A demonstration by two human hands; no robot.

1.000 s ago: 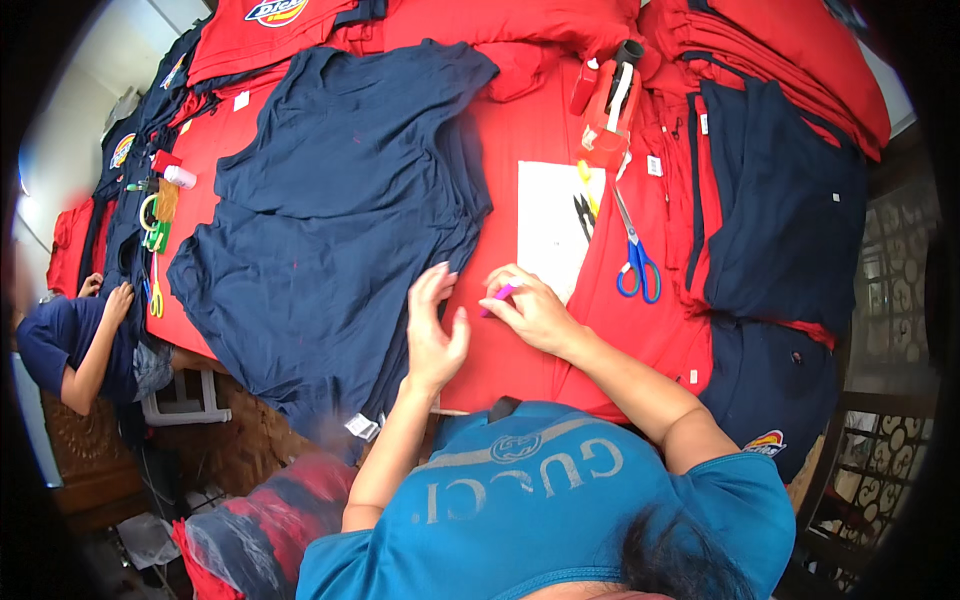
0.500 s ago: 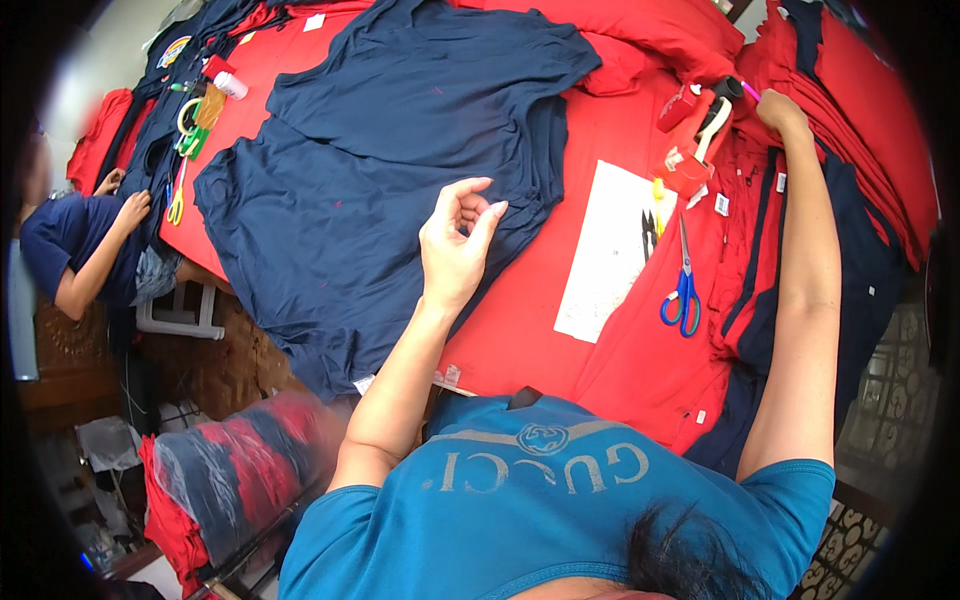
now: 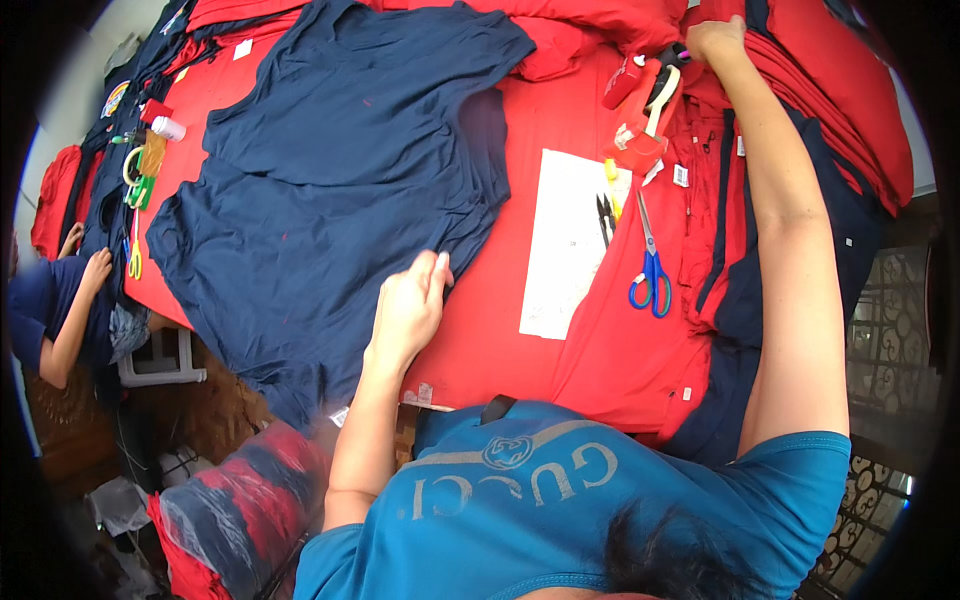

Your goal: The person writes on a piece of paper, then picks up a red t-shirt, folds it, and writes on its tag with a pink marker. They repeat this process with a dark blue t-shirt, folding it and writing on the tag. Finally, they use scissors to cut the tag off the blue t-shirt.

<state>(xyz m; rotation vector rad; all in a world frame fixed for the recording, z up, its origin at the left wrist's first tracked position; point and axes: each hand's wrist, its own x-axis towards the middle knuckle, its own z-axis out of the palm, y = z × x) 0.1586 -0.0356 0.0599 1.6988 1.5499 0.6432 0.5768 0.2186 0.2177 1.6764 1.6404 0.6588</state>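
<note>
On the red tabletop (image 3: 480, 350) lies a navy shirt (image 3: 330, 150). The left hand (image 3: 408, 308), fingers bent, is at its near right edge; the right hand (image 3: 716, 42), arm stretched far forward, is well right of the shirt. I cannot tell whether either grip is closed.

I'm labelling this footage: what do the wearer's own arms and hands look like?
The left hand and right hand are ungloved, with no watch or bracelet visible. Both arms are bare below short teal-blue sleeves; stitching runs along the right sleeve's hem.
</note>
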